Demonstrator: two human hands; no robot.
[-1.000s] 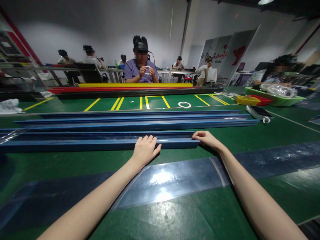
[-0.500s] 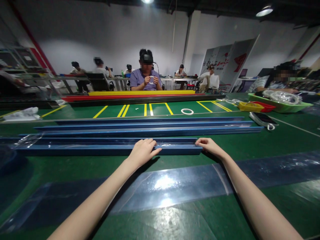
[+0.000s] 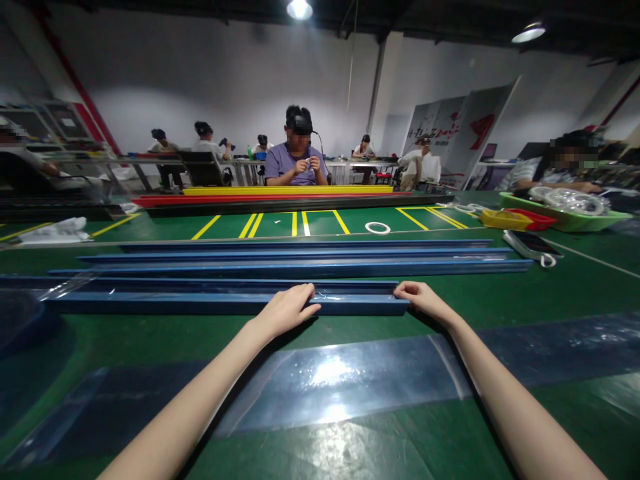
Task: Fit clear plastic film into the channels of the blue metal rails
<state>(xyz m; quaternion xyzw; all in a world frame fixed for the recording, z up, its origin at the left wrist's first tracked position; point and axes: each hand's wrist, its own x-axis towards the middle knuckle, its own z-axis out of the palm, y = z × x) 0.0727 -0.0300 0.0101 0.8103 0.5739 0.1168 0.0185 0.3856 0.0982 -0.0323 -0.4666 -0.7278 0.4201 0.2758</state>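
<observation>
A long blue channel [image 3: 175, 305] lies across the green table, with clear film [image 3: 345, 294] inside its trough. My left hand [image 3: 293, 307] rests over the channel, fingers bent into the trough and thumb stretched along the near wall. At the channel's right end my right hand [image 3: 417, 295] is closed, thumb and fingertips pressed together at the film's end; what is between them is too small to make out. Another strip of clear film [image 3: 370, 373] lies flat on the table, under my forearms.
More blue channels [image 3: 300, 269] lie behind. Farther off are yellow [image 3: 285, 191], red and black bars, a white ring [image 3: 377, 228], a phone [image 3: 533, 245] and a green tray [image 3: 595, 223]. A person [image 3: 295, 157] sits opposite.
The whole view has shifted slightly down and right. Both hands stay at about the same places on the channel. The person opposite has lowered their hands slightly.
</observation>
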